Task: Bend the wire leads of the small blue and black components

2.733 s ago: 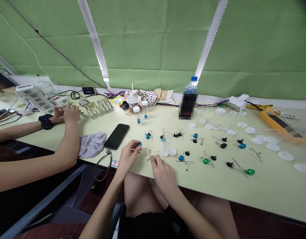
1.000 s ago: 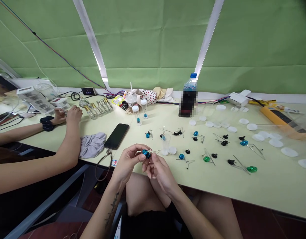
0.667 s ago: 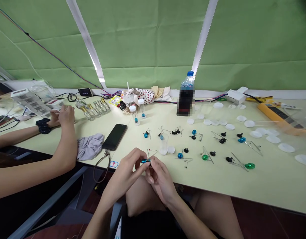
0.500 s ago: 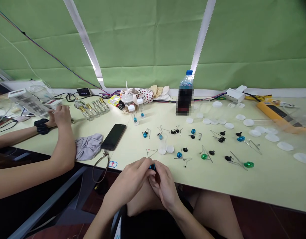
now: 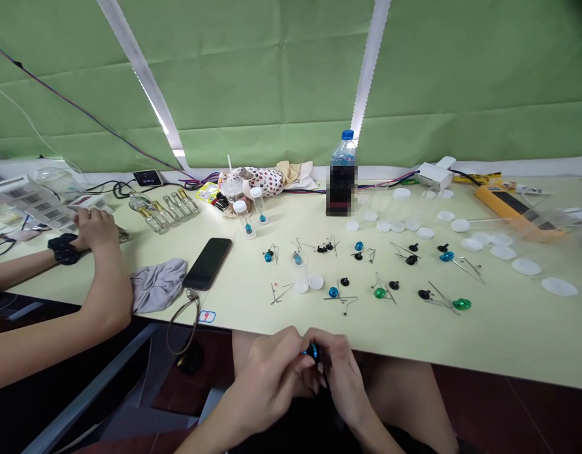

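Note:
Over my lap, just in front of the table edge, my left hand [image 5: 272,372] and my right hand [image 5: 340,372] meet around a small black-and-blue round part [image 5: 313,353]. Both are closed, with fingertips pinching it from either side; much of it is hidden by the fingers. Beyond them on the table stands a clear plastic tube [image 5: 301,279] beside a white round cap [image 5: 316,282]. Thin bent metal wires [image 5: 281,293] lie to the left of the tube. Blue knobs [image 5: 333,292], green knobs [image 5: 380,293] and black stemmed pieces [image 5: 345,282] are spread out with more wires.
Two capped tubes [image 5: 257,205] stand farther back. A phone [image 5: 208,263], grey cloth [image 5: 159,284] and strap [image 5: 183,325] lie left. A bottle [image 5: 342,176] stands behind; white caps [image 5: 502,252] and an orange device [image 5: 517,214] are right. Another person's hand [image 5: 98,230] works at far left.
My hands have moved down and slightly right, away from the table edge, still pinching the black-and-blue part. The camera view has shifted, so the table items appear farther left.

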{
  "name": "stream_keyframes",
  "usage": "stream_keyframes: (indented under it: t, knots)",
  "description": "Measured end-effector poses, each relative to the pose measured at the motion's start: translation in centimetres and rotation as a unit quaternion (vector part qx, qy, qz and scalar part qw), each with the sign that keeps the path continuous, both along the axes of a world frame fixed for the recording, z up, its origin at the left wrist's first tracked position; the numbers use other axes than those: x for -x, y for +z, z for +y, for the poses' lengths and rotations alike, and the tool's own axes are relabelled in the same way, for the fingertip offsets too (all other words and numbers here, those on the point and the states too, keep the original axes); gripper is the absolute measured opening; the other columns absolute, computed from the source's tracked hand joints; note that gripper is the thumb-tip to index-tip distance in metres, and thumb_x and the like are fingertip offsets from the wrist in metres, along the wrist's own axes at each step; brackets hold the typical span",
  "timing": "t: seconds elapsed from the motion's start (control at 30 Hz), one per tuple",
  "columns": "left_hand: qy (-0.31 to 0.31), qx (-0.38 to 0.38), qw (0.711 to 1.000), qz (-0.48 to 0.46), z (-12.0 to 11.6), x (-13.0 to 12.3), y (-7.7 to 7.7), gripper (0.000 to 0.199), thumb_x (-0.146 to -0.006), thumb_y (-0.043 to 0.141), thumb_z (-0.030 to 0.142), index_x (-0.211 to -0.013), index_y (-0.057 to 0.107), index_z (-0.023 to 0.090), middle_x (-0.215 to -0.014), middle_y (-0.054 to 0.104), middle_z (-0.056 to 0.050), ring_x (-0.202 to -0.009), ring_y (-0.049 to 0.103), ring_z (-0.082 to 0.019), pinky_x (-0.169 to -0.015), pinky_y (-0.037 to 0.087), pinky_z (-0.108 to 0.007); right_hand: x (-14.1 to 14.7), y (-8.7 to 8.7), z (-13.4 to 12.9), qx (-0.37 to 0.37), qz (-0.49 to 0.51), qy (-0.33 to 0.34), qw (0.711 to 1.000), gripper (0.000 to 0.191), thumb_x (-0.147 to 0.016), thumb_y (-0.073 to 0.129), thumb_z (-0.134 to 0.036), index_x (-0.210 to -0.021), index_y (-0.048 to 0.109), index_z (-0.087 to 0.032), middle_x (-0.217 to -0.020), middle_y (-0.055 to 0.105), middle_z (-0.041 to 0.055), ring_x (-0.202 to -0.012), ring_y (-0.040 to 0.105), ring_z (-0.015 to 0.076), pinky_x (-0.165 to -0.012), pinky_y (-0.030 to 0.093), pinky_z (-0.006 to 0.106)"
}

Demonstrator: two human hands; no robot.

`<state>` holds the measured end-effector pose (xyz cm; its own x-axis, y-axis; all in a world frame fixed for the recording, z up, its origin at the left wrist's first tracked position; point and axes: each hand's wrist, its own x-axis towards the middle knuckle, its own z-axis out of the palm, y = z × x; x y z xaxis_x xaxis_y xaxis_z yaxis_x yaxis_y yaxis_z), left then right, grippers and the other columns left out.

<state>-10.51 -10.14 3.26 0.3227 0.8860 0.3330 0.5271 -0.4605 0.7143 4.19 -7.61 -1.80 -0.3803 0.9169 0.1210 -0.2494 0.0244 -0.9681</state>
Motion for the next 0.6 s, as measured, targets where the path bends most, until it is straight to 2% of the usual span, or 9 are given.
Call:
stream_keyframes:
  t: [0.07, 0.13, 0.23, 0.3, 0.37, 0.4, 0.47, 0.53, 0.6]
  knots:
    - [0.004, -0.017, 0.999, 0.032, -0.05, -0.19, 0.05, 0.013, -0.092, 0.04, 0.01, -0.084, 0.044, 0.019, -0.072, 0.048, 0.001, -0.063, 0.044, -0.011, -0.058, 0.032, -0.022, 0.0, 0.33, -0.13, 0.065, 0.015, 0.012, 0.998, 0.047, -0.096, 0.036, -0.054, -0.072, 0.054, -0.017, -0.054, 0.044, -0.0027, -0.048, 0.041, 0.009, -0.047, 0.034, 0.022]
    - [0.017, -0.038, 0.998, 0.053, -0.07, -0.25, 0.11, 0.013, -0.091, 0.039, 0.007, -0.089, 0.045, 0.018, -0.072, 0.047, 0.001, -0.062, 0.043, -0.011, -0.057, 0.032, -0.022, -0.11, 0.25, -0.18, 0.09, 0.039, 0.01, 0.995, 0.037, -0.092, 0.05, -0.05, -0.077, 0.055, -0.017, -0.061, 0.05, -0.0017, -0.054, 0.046, 0.009, -0.051, 0.037, 0.021]
    - [0.008, -0.084, 0.992, 0.094, -0.05, -0.25, 0.23, 0.017, -0.088, 0.039, 0.004, -0.095, 0.046, 0.018, -0.073, 0.048, 0.0, -0.061, 0.042, -0.012, -0.055, 0.032, -0.022, -0.29, -0.32, -0.36, 0.135, 0.065, 0.041, 0.988, 0.05, -0.09, 0.041, -0.063, -0.088, 0.059, -0.016, -0.065, 0.054, 0.0013, -0.053, 0.049, 0.0106, -0.047, 0.035, 0.022]
    - [-0.003, -0.109, 0.986, 0.129, -0.06, -0.23, 0.27, 0.02, -0.087, 0.039, 0.002, -0.097, 0.047, 0.018, -0.074, 0.049, -0.001, -0.061, 0.042, -0.013, -0.055, 0.033, -0.023, -0.38, -0.51, -0.49, 0.158, 0.053, 0.073, 0.983, 0.059, -0.092, 0.032, -0.066, -0.078, 0.058, -0.015, -0.054, 0.049, -0.0004, -0.043, 0.042, 0.0089, -0.041, 0.028, 0.022]
    - [-0.001, -0.117, 0.981, 0.156, -0.12, -0.15, 0.21, 0.021, -0.086, 0.039, 0.002, -0.097, 0.048, 0.017, -0.076, 0.051, -0.002, -0.062, 0.043, -0.014, -0.055, 0.033, -0.023, -0.51, -0.31, -0.47, 0.152, 0.041, 0.096, 0.983, 0.053, -0.093, 0.037, -0.06, -0.07, 0.055, -0.015, -0.05, 0.044, -0.0026, -0.041, 0.037, 0.0073, -0.041, 0.026, 0.021]
    - [0.007, -0.118, 0.98, 0.159, -0.16, -0.07, 0.16, 0.021, -0.086, 0.039, 0.002, -0.098, 0.048, 0.017, -0.076, 0.051, -0.003, -0.063, 0.044, -0.014, -0.056, 0.034, -0.023, -0.6, -0.11, -0.38, 0.138, 0.04, 0.101, 0.985, 0.046, -0.093, 0.044, -0.056, -0.072, 0.056, -0.016, -0.054, 0.046, -0.0023, -0.046, 0.039, 0.0074, -0.045, 0.028, 0.021]
    - [0.022, -0.114, 0.982, 0.149, -0.22, 0.14, 0.07, 0.021, -0.086, 0.039, 0.003, -0.098, 0.047, 0.017, -0.077, 0.051, -0.003, -0.065, 0.046, -0.014, -0.057, 0.035, -0.023, -0.79, 0.26, -0.13, 0.111, 0.051, 0.094, 0.988, 0.033, -0.086, 0.06, -0.051, -0.091, 0.059, -0.018, -0.072, 0.053, -0.0005, -0.06, 0.046, 0.009, -0.055, 0.035, 0.021]
    - [0.027, -0.107, 0.984, 0.138, -0.23, 0.32, 0.08, 0.02, -0.087, 0.039, 0.003, -0.098, 0.046, 0.018, -0.077, 0.05, -0.002, -0.066, 0.047, -0.014, -0.057, 0.035, -0.023, -0.87, 0.3, 0.06, 0.101, 0.069, 0.095, 0.988, 0.049, -0.078, 0.067, -0.056, -0.111, 0.055, -0.022, -0.087, 0.056, 0.0014, -0.071, 0.049, 0.0113, -0.062, 0.038, 0.022]
    - [0.012, -0.096, 0.985, 0.145, -0.21, 0.39, 0.2, 0.02, -0.087, 0.038, 0.003, -0.098, 0.046, 0.018, -0.075, 0.05, -0.002, -0.064, 0.046, -0.013, -0.056, 0.034, -0.023, -0.75, -0.04, 0.08, 0.123, 0.082, 0.113, 0.983, 0.054, -0.082, 0.053, -0.067, -0.105, 0.058, -0.019, -0.078, 0.056, 0.0018, -0.063, 0.049, 0.0112, -0.055, 0.036, 0.022]
